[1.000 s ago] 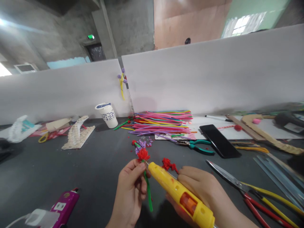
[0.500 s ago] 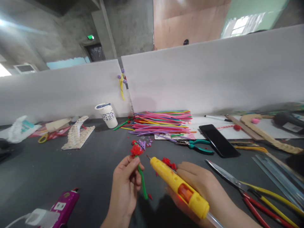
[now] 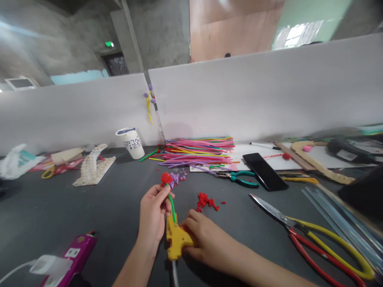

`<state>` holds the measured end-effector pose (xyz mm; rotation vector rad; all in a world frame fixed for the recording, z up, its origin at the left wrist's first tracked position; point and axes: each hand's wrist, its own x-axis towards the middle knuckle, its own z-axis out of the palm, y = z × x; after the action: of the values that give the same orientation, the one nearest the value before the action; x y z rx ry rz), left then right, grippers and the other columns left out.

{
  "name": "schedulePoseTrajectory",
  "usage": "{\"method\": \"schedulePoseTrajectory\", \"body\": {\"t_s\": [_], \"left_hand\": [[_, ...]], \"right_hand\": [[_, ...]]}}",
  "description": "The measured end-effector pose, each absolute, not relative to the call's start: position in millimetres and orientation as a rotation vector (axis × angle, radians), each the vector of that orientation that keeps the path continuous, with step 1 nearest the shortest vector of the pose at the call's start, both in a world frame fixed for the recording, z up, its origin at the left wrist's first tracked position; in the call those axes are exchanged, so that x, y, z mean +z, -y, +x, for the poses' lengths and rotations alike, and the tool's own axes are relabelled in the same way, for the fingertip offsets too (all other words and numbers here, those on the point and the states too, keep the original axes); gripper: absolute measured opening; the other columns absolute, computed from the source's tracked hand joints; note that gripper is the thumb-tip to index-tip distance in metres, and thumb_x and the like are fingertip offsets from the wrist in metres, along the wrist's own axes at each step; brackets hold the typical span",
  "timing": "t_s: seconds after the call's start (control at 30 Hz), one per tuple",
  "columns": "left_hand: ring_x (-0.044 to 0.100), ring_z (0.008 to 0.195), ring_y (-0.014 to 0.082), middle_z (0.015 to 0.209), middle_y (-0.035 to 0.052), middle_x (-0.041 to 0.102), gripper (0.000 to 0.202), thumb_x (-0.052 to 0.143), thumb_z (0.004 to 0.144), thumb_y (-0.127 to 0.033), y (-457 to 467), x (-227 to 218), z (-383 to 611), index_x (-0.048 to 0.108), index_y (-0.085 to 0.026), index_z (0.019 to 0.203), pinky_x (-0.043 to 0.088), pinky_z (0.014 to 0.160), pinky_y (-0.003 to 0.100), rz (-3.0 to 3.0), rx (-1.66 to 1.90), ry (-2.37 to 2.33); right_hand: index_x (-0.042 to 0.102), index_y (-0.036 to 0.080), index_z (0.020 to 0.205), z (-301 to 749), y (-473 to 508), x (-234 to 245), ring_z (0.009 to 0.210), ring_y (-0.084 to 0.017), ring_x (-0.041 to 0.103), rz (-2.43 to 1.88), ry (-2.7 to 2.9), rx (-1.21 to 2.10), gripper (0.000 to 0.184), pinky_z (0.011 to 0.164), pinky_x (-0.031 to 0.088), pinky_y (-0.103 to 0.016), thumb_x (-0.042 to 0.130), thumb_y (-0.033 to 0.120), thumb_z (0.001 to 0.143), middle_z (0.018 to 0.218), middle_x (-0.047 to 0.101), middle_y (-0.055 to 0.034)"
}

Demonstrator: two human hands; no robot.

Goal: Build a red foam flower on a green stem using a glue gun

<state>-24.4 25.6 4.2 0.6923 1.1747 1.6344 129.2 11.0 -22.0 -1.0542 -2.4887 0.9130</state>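
While my left hand pinched the green stem just under its red flower head, which sat near 12 o'clock of that hand, my right hand wrapped the handle of the yellow glue gun at 5 o'clock. I judged the head largely built on its stem, though loose red scraps at 3 o'clock remained unattached. Across the dark surface, pipe cleaners lay at 1 o'clock, a white cup leaned at 11 and scissors lay past 3, while bare concrete wall rose beyond the white partition at 12.
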Motion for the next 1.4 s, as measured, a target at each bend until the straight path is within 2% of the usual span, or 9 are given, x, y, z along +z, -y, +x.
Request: {"method": "schedulePoseTrajectory", "body": {"t_s": [0.13, 0.3, 0.43, 0.57, 0.77, 0.93, 1.1, 1.23, 1.4], "left_hand": [[0.043, 0.034, 0.002, 0.053, -0.0032, 0.063, 0.025, 0.076, 0.062, -0.025, -26, 8, -28, 0.054, -0.015, 0.06, 0.027, 0.032, 0.012, 0.704, 1.661, -1.157], [0.043, 0.035, 0.0024, 0.054, -0.003, 0.063, 0.024, 0.076, 0.063, -0.025, -23, 15, -29, 0.055, -0.015, 0.06, 0.029, 0.033, 0.013, 0.732, 1.665, -1.133], [0.043, 0.035, 0.0029, 0.053, -0.0023, 0.063, 0.023, 0.076, 0.063, -0.024, -22, 18, -29, 0.055, -0.015, 0.059, 0.028, 0.033, 0.014, 0.754, 1.645, -1.117], [0.043, 0.035, 0.0028, 0.051, -0.0031, 0.061, 0.022, 0.074, 0.064, -0.025, -23, 16, -30, 0.056, -0.014, 0.057, 0.028, 0.033, 0.014, 0.775, 1.638, -1.096], [0.041, 0.034, 0.0036, 0.043, -0.0042, 0.056, 0.023, 0.073, 0.066, -0.027, -23, 8, -22, 0.058, -0.014, 0.056, 0.028, 0.034, 0.014, 0.824, 1.573, -1.07], [0.041, 0.034, 0.0039, 0.04, -0.0041, 0.055, 0.023, 0.074, 0.066, -0.028, -20, 7, -15, 0.06, -0.014, 0.056, 0.029, 0.034, 0.014, 0.852, 1.495, -1.069], [0.038, 0.033, 0.0036, 0.037, -0.0052, 0.049, 0.024, 0.073, 0.067, -0.031, -12, 19, -12, 0.06, -0.014, 0.055, 0.027, 0.033, 0.013, 0.832, 1.402, -1.065], [0.029, 0.028, 0.0029, 0.031, -0.0075, 0.041, 0.026, 0.072, 0.067, -0.034, -1, 24, -6, 0.059, -0.015, 0.054, 0.02, 0.03, 0.013, 0.783, 1.321, -1.07], [0.028, 0.028, 0.0023, 0.032, -0.0079, 0.041, 0.028, 0.073, 0.066, -0.036, 12, 12, 1, 0.057, -0.017, 0.054, 0.018, 0.029, 0.012, 0.707, 1.294, -1.085]], "right_hand": [[0.059, 0.015, 0.101, 118, -12, -28, 0.089, -0.018, 0.056, -1.127, 2.435, 0.829, 0.024, 0.081, 0.044, -0.026, 0.061, 0.021, 0.079, 0.102, 0.055, -0.0065], [0.061, 0.011, 0.097, 90, -7, -33, 0.09, -0.024, 0.055, -1.157, 2.438, 0.711, 0.023, 0.08, 0.044, -0.033, 0.062, 0.024, 0.078, 0.1, 0.057, -0.0112], [0.064, 0.015, 0.092, 91, -7, -31, 0.082, -0.018, 0.058, -1.029, 2.5, 0.723, 0.019, 0.072, 0.044, -0.025, 0.065, 0.03, 0.081, 0.088, 0.062, -0.0048], [0.065, 0.016, 0.093, 116, -12, -25, 0.077, -0.014, 0.058, -1.033, 2.514, 0.677, 0.012, 0.068, 0.042, -0.023, 0.054, 0.016, 0.087, 0.083, 0.063, -0.0025], [0.066, 0.013, 0.083, 118, -4, -38, 0.082, -0.02, 0.058, -1.105, 2.557, 0.532, 0.006, 0.072, 0.043, -0.029, 0.061, 0.017, 0.08, 0.087, 0.062, -0.0089], [0.062, 0.013, 0.07, 105, 0, -48, 0.077, -0.021, 0.059, -1.109, 2.509, 0.525, 0.017, 0.072, 0.043, -0.031, 0.052, 0.002, 0.079, 0.079, 0.065, -0.0105], [0.06, 0.016, 0.08, 131, -15, -7, 0.057, -0.012, 0.058, -1.142, 2.246, 0.646, 0.015, 0.055, 0.043, -0.022, 0.048, 0.006, 0.08, 0.066, 0.064, -0.0004], [0.058, 0.017, 0.087, 152, -24, 35, 0.064, -0.011, 0.064, -1.068, 2.071, 0.743, 0.016, 0.057, 0.049, -0.02, 0.043, 0.012, 0.085, 0.071, 0.067, 0.0003], [0.067, 0.02, 0.082, 156, -17, 49, 0.065, -0.012, 0.066, -0.863, 1.955, 0.771, 0.016, 0.058, 0.05, -0.021, 0.053, 0.012, 0.08, 0.073, 0.07, 0.0009]]}}
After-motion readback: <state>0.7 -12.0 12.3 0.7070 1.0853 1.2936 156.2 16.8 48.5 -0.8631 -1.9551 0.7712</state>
